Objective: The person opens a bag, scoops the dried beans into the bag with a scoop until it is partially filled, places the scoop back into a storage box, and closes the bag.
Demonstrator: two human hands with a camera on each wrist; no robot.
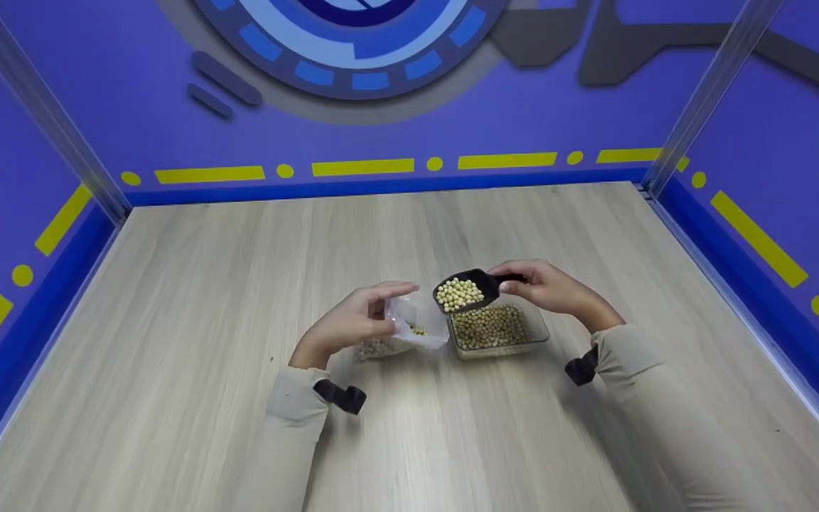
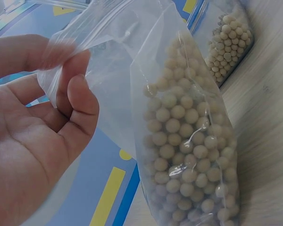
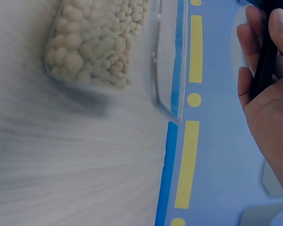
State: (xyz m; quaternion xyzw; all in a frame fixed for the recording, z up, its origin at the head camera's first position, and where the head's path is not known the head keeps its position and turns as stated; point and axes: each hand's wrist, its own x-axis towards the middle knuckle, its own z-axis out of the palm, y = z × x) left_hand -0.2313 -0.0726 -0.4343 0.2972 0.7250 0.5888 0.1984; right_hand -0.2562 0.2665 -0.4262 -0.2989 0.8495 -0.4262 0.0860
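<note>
My left hand pinches the top edge of a clear zip bag, whose mouth gapes toward the right. Pale round beans fill the bag's lower part, which rests on the table. In my right hand is the handle of a black scoop, gripped between thumb and fingers. A heap of beans lies in the scoop, held just right of the bag mouth. Beneath the scoop stands a clear rectangular container with more beans; the scoop overlaps its back left part in the head view.
The wood-grain table is bounded by blue-purple panels at the back and both sides. A black wrist camera sits on the left cuff, another camera on the right.
</note>
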